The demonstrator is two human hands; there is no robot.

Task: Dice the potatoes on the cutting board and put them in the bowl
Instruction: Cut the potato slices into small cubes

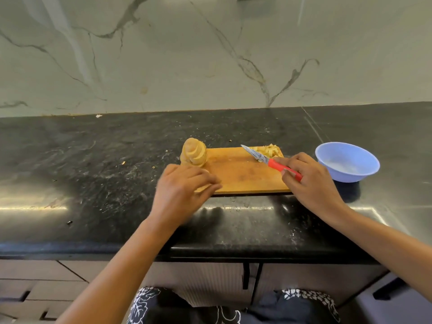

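A pale marble-veined wall (pixel 163 54) rises behind a black stone countertop (pixel 93 160) flecked with small crumbs; below its front edge are brown cabinet doors (pixel 198 284) and, at the bottom, the person's black-and-white floral clothing (pixel 187 309).

Left of centre, a stack of sliced potato (pixel 194 155) sits at the far left corner of a wooden cutting board (pixel 240 176), the slices fanned and leaning on one another. Just in front of it, the left hand (pixel 182 190) lies palm down over the board's near left corner; its fingers are close together and reach right over a pale piece at the board's edge; the hand is blurred, so whether they grip that piece cannot be told.

The middle of the board is bare wood. At its far right corner lies a small heap of diced potato (pixel 268 150); a knife (pixel 264 159) with a patterned blade and red handle points up and left, its blade just beside the heap. The right hand (pixel 311 181) has fingers and thumb wrapped round the red handle.

Furthest right, near the board but apart from it, a light blue plastic bowl (pixel 346 175) stands on the countertop; no potato shows inside.
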